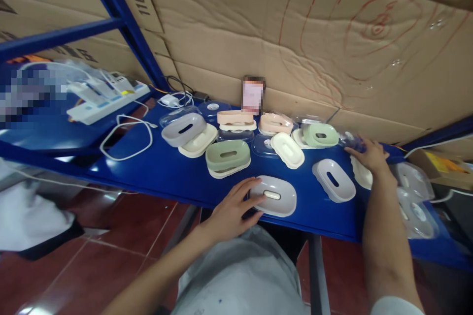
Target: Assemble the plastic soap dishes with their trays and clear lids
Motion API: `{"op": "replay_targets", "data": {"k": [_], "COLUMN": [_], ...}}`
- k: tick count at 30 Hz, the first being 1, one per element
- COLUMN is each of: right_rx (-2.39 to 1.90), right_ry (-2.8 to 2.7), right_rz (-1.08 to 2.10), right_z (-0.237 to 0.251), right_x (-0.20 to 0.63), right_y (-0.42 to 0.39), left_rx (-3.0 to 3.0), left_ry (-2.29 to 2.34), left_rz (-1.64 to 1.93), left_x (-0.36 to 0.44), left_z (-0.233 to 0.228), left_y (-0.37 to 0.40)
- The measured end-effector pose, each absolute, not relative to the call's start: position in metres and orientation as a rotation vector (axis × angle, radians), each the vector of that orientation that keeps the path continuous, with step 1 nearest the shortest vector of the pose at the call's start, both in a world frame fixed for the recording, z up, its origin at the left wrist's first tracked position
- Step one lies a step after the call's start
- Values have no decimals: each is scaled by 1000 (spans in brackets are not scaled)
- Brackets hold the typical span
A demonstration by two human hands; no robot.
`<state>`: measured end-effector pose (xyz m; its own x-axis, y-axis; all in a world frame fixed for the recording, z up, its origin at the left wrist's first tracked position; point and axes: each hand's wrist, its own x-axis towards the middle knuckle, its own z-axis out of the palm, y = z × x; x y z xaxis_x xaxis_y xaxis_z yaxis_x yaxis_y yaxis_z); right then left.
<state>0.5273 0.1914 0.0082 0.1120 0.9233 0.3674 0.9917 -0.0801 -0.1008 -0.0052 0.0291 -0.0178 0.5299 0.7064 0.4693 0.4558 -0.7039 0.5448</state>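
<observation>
My left hand (236, 206) grips the left end of a pale grey soap dish (286, 202) at the table's front edge, its fingers spread over the rim. A small cream oval insert (272, 195) shows in the dish's slot. My right hand (371, 156) is stretched to the back right, fingers around a clear plastic lid (346, 139) that they partly hide. Below that hand lies a cream tray (361, 173), partly covered by my forearm. Between my hands rests another grey slotted dish (334, 180).
Green (228, 153), peach (236, 117) and lavender dishes (184, 129) stand with cream trays and clear lids along the back. More clear lids (417, 214) lie right of my forearm. A phone (253, 95) leans on the cardboard wall. A power strip (107, 103) and white cable (125, 157) are left.
</observation>
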Motion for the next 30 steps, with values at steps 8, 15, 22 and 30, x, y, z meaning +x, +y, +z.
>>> {"op": "replay_targets", "data": {"k": [8,15,22,30], "right_rx": [-2003,-1958,-1905,-1150], "right_ry": [-1876,-1852,-1682,-1775], "right_rz": [-27,-75,-276,-38], "right_z": [6,10,39,17], "right_x": [512,493,479,314], "right_y": [187,184,165,20], "left_rx": [2258,2174,2130,1870], "left_ry": [1017,1012,1019,1021], "left_rz": [949,901,876,822], "left_x": [-8,-12,-16,-19], "left_z": [-17,-18,-17,-14], "left_y": [30,34,36,39]}}
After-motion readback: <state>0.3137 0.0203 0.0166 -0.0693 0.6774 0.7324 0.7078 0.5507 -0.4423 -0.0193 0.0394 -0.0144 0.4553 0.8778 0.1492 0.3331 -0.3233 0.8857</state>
